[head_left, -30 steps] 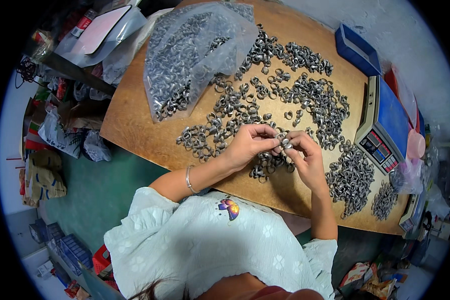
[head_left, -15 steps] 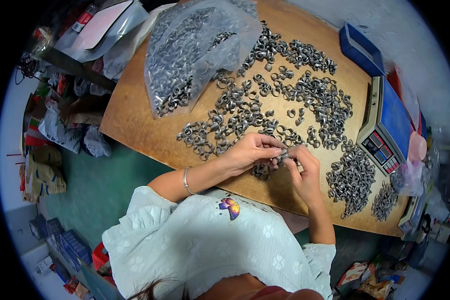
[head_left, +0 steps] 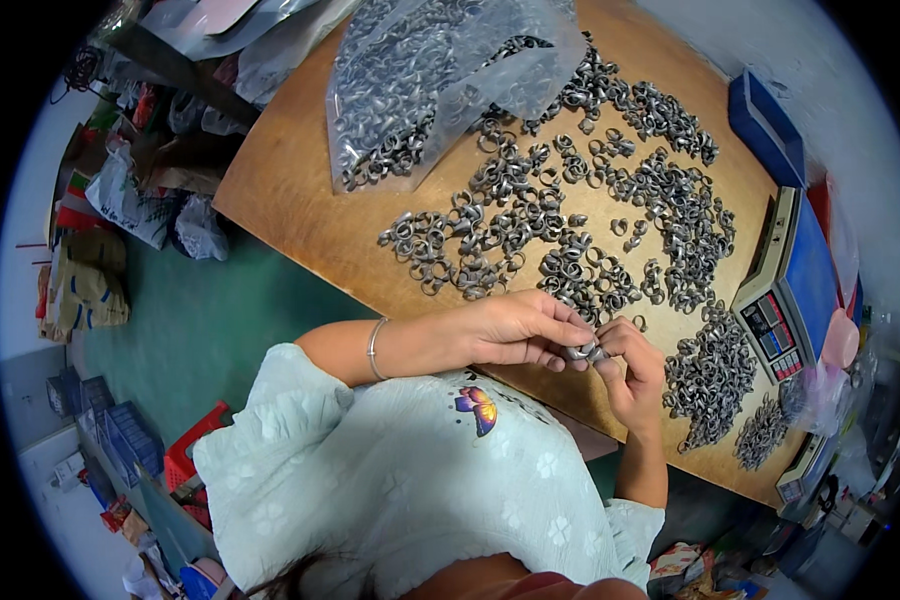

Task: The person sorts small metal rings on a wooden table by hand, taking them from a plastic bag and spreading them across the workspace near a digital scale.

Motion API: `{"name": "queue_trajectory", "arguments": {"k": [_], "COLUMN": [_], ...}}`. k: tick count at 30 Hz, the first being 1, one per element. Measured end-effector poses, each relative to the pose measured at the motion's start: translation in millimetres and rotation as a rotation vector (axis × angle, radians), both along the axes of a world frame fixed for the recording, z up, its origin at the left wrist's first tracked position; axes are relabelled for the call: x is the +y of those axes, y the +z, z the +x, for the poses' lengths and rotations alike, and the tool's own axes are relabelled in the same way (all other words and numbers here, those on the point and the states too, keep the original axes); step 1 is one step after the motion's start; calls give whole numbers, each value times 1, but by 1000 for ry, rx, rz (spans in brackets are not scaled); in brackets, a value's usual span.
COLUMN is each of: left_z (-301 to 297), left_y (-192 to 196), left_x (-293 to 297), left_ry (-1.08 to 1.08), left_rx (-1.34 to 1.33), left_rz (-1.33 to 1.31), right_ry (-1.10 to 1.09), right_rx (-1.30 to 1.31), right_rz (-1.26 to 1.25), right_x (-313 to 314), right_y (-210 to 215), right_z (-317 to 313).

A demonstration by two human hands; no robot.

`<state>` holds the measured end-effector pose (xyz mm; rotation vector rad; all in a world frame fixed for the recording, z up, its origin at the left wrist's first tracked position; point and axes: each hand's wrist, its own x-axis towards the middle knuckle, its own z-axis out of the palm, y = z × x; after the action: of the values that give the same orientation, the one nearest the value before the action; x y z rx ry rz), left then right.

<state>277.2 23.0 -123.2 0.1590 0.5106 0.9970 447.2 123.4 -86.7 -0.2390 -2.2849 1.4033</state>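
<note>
My left hand (head_left: 532, 326), coming in from the left with a bangle on its wrist, pinches grey metal rings (head_left: 584, 352) between thumb and fingers. From the other side, the fingertips of my right hand (head_left: 632, 368) close on the same rings. How many rings are between the fingers I cannot tell. Both hands are above the near edge of a brown table (head_left: 282, 185). Just beyond them lies a loose spread of similar rings (head_left: 595, 280), and a denser heap of rings (head_left: 710, 375) sits right of my right hand.
A large clear plastic bag (head_left: 390, 90) full of rings lies at the far left of the table. More rings (head_left: 685, 240) are scattered toward the right. A scale (head_left: 785, 290) and a blue tray (head_left: 767, 125) line the right edge. A smaller ring heap (head_left: 762, 435) lies near right.
The whole view has shifted and tilted, so the table's things appear further right. My hands have drawn slightly nearer my body, still pinching the rings together.
</note>
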Motion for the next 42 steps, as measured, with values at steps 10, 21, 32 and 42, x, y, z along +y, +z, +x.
{"name": "queue_trajectory", "arguments": {"k": [10, 21, 32, 42], "left_z": [16, 17, 23, 10], "left_y": [-12, 4, -10, -12], "left_x": [-5, -9, -15, -30], "left_ry": [210, 362, 527, 312], "left_rx": [18, 263, 929, 823], "left_rz": [-7, 343, 526, 131], "right_ry": [-183, -279, -162, -432], "right_rx": [-194, -130, -184, -326], "right_rz": [159, -686, -1031, 209], "right_x": [-16, -17, -20, 4], "right_y": [9, -8, -18, -39], "right_z": [-1, 8, 10, -5]}}
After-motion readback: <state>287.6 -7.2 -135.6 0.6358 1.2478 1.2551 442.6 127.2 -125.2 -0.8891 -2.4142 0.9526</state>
